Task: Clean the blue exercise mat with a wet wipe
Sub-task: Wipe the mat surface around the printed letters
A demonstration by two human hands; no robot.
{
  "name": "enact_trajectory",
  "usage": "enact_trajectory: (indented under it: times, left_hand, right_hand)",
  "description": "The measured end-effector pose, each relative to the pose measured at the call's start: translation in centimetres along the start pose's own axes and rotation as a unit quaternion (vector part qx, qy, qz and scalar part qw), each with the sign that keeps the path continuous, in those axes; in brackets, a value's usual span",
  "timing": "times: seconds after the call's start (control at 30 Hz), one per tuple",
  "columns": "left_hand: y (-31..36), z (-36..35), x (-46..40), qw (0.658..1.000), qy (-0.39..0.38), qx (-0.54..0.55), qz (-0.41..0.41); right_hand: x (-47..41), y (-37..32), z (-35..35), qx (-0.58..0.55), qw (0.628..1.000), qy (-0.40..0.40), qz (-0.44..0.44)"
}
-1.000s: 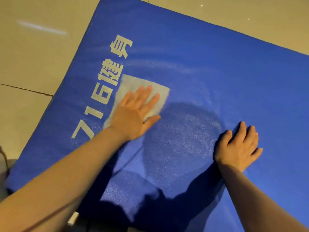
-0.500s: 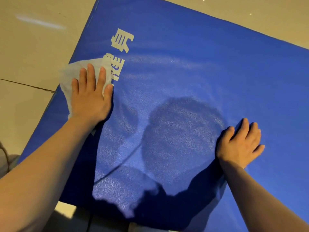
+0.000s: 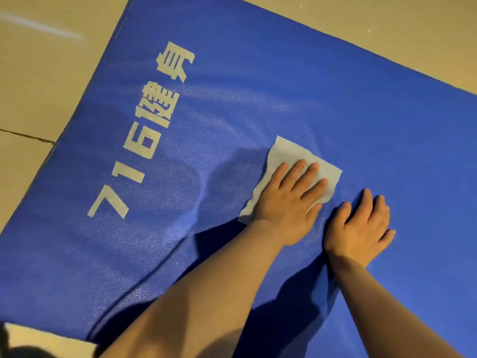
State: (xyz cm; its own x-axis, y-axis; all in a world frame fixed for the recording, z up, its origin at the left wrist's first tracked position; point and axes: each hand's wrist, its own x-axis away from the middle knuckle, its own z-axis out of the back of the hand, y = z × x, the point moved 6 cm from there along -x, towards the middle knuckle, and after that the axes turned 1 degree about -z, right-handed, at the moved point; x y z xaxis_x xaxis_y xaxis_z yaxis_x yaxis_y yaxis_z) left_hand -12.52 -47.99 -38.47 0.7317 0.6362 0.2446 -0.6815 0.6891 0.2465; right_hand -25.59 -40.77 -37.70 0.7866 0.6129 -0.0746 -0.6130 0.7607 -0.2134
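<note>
Blue exercise mat (image 3: 335, 86) on beige tiled floor (image 3: 46, 73); left hand (image 3: 286, 202) flat, pressing wet wipe (image 3: 289, 153); right hand (image 3: 361, 226) spread, resting just beside.

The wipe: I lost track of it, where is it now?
In the head view the wipe lies flat on the blue mat, right of centre, pressed under the left hand, beside the right hand and right of the white lettering.

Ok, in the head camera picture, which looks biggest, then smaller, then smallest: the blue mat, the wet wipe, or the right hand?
1. Blue mat, biggest by far.
2. and 3. Wet wipe and right hand: they look about alike, and the left hand hides part of the wipe, so no ranking.
</note>
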Motion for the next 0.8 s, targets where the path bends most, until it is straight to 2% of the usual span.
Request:
enact_trajectory:
  times: [0.07, 0.13, 0.23, 0.33, 0.43, 0.57, 0.6, 0.67, 0.8]
  left_hand:
    - [-3.0, 1.0, -0.2, 0.999, 0.044, -0.014, -0.025]
    - [-8.5, 2.0, 1.0, 0.997, 0.082, -0.003, 0.008]
    - [-19.3, 3.4, 5.3, 0.98, 0.114, 0.023, 0.159]
    - [-27.3, 4.7, 12.3, 0.934, 0.136, 0.069, 0.323]
    - [-28.6, 4.6, 16.1, 0.889, 0.171, 0.084, 0.416]
    - [-27.0, 4.3, 14.6, 0.835, 0.169, 0.122, 0.509]
    - [-26.1, 4.2, 13.8, 0.836, 0.16, 0.12, 0.512]
    - [-23.5, 3.8, 11.7, 0.863, 0.145, 0.1, 0.473]
    - [-14.8, 2.1, 6.7, 0.937, 0.104, 0.087, 0.322]
  right_hand:
    - [-0.1, 0.1, -0.1, -0.007, 1.0, -0.002, -0.002]
    - [-0.1, 0.1, -0.1, -0.011, 1.0, -0.002, 0.0]
    - [0.1, 0.0, 0.0, -0.009, 1.0, 0.002, 0.007]
    - [0.0, 0.0, 0.1, -0.011, 1.0, -0.002, 0.009]
    - [0.0, 0.0, 0.1, -0.009, 1.0, -0.006, 0.007]
    - [0.1, -0.2, 0.2, -0.017, 1.0, -0.005, 0.005]
    - [0.1, -0.3, 0.2, -0.017, 1.0, -0.003, 0.006]
    - [0.1, -0.3, 0.3, -0.016, 1.0, 0.0, 0.005]
    - [0.1, -0.2, 0.3, -0.014, 1.0, 0.003, 0.005]
